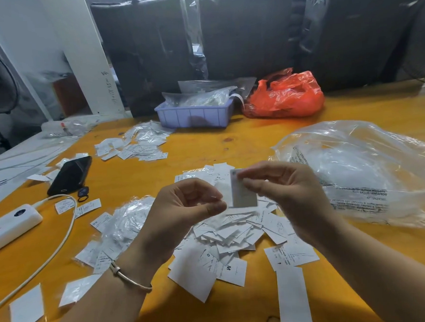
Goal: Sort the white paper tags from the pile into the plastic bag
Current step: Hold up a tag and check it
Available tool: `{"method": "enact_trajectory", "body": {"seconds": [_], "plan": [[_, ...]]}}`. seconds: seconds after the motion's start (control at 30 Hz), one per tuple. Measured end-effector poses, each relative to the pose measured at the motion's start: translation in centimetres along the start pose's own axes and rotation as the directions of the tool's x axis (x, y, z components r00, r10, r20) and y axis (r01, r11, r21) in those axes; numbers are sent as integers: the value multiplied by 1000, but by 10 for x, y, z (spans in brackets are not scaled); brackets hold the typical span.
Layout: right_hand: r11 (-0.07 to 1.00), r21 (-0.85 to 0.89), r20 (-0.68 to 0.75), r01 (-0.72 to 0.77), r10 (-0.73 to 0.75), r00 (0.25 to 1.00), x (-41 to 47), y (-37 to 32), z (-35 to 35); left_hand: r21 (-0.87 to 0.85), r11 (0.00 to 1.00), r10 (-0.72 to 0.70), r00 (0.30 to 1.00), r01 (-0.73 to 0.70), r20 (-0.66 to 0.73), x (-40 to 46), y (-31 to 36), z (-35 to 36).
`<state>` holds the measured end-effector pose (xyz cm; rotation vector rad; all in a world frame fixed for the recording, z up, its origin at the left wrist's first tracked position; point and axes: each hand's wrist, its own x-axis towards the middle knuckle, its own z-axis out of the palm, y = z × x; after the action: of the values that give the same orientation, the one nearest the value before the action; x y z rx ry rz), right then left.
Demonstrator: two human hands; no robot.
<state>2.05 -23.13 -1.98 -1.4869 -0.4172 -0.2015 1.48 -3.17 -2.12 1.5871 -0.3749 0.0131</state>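
A pile of white paper tags (225,236) lies in the middle of the yellow table (254,139). Above it my right hand (282,194) pinches one small white tag (242,195) by its top corner, holding it upright. My left hand (184,209) hovers just left of that tag with fingers curled and thumb against forefinger; whether anything sits between them is hidden. A large clear plastic bag (359,168) with printed warnings lies crumpled to the right of the pile.
A black phone (70,175) and a white power strip (11,226) with cable lie at left. A lilac tray (194,116) and an orange bag (284,95) stand at the back. Small clear sleeves (126,222) and more tags (134,147) are scattered left.
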Motion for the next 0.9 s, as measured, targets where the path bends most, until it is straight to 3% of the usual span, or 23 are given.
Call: {"method": "enact_trajectory", "body": {"seconds": [0.1,0.43,0.6,0.67,0.8,0.9], "plan": [[996,84,-62,26,-21,998,3,-6,-9,18,1000,4,1000,-4,5,0,-1,-1],[990,131,-48,48,-42,998,2,-9,-9,10,1000,-19,1000,19,17,-1,0,-1],[999,-31,-81,42,-44,996,3,-14,-11,13,1000,6,1000,-6,16,-2,2,-1],[983,-157,-71,97,-109,992,2,-20,-12,22,999,24,999,-24,25,-3,3,-2],[792,-503,40,347,-379,924,-6,-27,-6,35,998,51,998,-52,41,-4,5,-2],[760,-517,56,394,-428,902,-9,-29,-3,37,997,61,997,-63,45,-4,5,-1]]}}
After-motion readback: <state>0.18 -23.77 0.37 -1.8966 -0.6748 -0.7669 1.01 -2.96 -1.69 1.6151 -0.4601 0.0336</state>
